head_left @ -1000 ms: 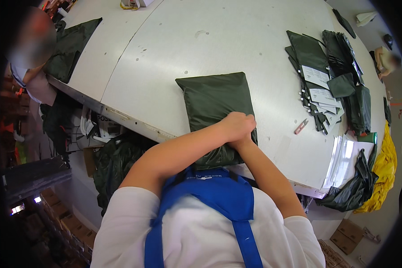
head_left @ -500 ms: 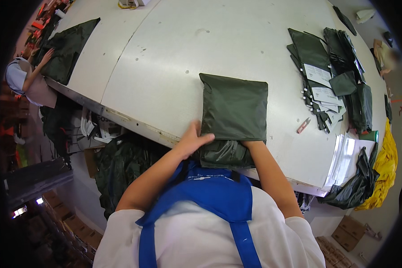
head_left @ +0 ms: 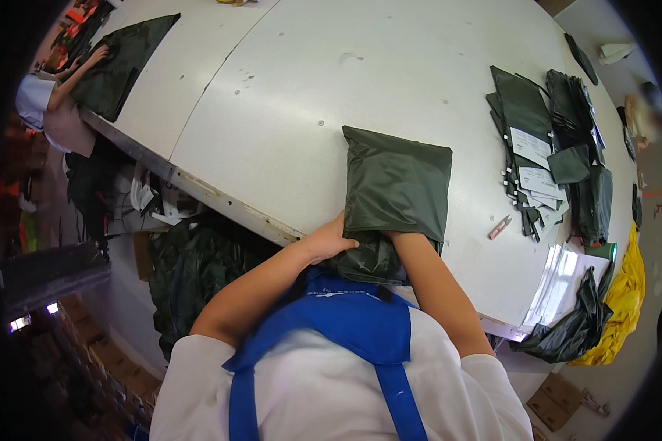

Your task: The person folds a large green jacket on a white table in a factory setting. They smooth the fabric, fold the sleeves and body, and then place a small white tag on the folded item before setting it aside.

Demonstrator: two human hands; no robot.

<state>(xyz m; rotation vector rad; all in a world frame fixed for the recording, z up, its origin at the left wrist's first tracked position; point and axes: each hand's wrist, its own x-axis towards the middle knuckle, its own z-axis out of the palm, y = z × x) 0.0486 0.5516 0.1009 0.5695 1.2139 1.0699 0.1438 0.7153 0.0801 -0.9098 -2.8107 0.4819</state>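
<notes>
A dark green fabric pouch (head_left: pixel 397 184) lies at the table's near edge, its opening toward me. Folded fabric of the same green (head_left: pixel 368 261) sticks out of the opening and hangs toward my apron. My left hand (head_left: pixel 336 239) grips the pouch's lower left corner, thumb on top and fingers behind it. My right hand (head_left: pixel 401 239) reaches into the opening up to about the wrist, so its fingers are hidden under the pouch's upper layer.
On the right lie stacked dark green pieces (head_left: pixel 522 103) with white paper labels (head_left: pixel 529 147), and small red-handled thread snips (head_left: pixel 500 227). Yellow fabric (head_left: pixel 621 301) hangs off the right edge. At the far left a co-worker's hand (head_left: pixel 98 54) rests on green fabric (head_left: pixel 129 66).
My right hand has pushed further into the pouch. The left hand has closed on the pouch's lower left corner. The view has shifted slightly, and the co-worker's hand has moved over the fabric.
</notes>
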